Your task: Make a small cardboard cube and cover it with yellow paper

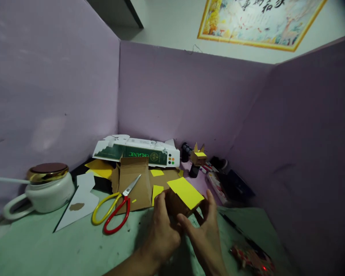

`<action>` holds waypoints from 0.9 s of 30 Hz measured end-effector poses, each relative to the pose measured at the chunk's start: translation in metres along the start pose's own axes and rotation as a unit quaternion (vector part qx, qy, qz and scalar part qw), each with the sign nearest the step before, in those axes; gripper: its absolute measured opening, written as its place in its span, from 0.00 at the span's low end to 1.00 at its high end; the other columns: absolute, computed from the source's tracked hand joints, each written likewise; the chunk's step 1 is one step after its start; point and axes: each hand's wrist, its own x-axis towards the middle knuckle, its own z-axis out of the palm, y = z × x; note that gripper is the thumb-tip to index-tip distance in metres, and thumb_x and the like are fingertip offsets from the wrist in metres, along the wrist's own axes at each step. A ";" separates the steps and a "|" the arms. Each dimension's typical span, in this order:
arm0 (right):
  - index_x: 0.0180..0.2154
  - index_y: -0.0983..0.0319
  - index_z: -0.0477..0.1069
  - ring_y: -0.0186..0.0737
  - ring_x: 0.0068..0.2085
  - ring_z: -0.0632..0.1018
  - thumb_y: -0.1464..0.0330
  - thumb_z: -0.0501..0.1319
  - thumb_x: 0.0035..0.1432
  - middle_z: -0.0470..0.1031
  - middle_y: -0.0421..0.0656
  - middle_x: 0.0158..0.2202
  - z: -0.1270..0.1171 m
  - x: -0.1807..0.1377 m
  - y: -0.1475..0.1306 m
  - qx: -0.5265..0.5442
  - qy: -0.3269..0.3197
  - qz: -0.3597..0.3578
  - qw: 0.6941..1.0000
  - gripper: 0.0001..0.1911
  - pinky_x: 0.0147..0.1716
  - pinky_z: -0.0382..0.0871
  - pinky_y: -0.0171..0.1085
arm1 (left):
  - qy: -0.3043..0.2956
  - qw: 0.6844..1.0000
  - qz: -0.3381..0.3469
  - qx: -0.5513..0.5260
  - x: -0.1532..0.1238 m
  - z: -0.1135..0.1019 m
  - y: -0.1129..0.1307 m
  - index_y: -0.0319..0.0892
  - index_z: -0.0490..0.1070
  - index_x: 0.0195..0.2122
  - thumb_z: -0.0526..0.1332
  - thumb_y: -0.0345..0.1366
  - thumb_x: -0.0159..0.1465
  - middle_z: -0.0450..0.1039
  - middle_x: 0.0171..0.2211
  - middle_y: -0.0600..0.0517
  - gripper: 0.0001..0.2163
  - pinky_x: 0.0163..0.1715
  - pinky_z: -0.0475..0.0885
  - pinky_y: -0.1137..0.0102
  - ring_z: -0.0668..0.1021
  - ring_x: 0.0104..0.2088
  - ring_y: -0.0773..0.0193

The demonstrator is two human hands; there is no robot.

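Walls stood behind; lower centre, left hand and right hand clamped the box, for steadiness, I judged.

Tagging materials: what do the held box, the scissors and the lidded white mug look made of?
Box: likely matte cardboard, brown and dull-sided; yellow top likely paper, flat, evenly coloured.
Scissors: blades probably metal, grey with sheen; yellow and red handles perhaps plastic-coated, smooth.
Mug: probably glazed ceramic, white with soft gloss; gold band reflective, metal or metallic-coated plastic, can't tell.
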 end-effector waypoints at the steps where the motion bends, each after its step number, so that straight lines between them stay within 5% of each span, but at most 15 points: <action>1: 0.65 0.59 0.41 0.60 0.60 0.66 0.60 0.70 0.41 0.58 0.56 0.63 0.001 -0.001 -0.001 0.002 0.007 0.004 1.000 0.56 0.54 0.67 0.54 | -0.001 1.000 -0.007 0.011 -0.001 0.001 0.001 0.39 0.50 0.58 0.61 0.34 0.56 0.61 0.60 0.36 0.31 0.57 0.64 0.60 0.68 0.59 0.50; 13: 0.65 0.59 0.41 0.57 0.57 0.70 0.62 0.70 0.41 0.66 0.54 0.58 0.000 -0.002 -0.002 0.027 0.031 0.001 0.999 0.56 0.55 0.66 0.52 | -0.012 0.995 -0.075 0.056 -0.002 0.006 0.005 0.40 0.48 0.59 0.60 0.37 0.58 0.68 0.55 0.35 0.30 0.52 0.68 0.59 0.71 0.57 0.47; 27: 0.63 0.63 0.47 0.57 0.54 0.72 0.55 0.71 0.38 0.69 0.55 0.54 0.002 -0.004 -0.008 0.013 0.062 0.006 0.998 0.55 0.54 0.66 0.52 | -0.020 0.996 -0.072 0.051 0.001 0.007 0.000 0.40 0.49 0.59 0.61 0.33 0.58 0.68 0.55 0.35 0.29 0.52 0.69 0.57 0.73 0.55 0.48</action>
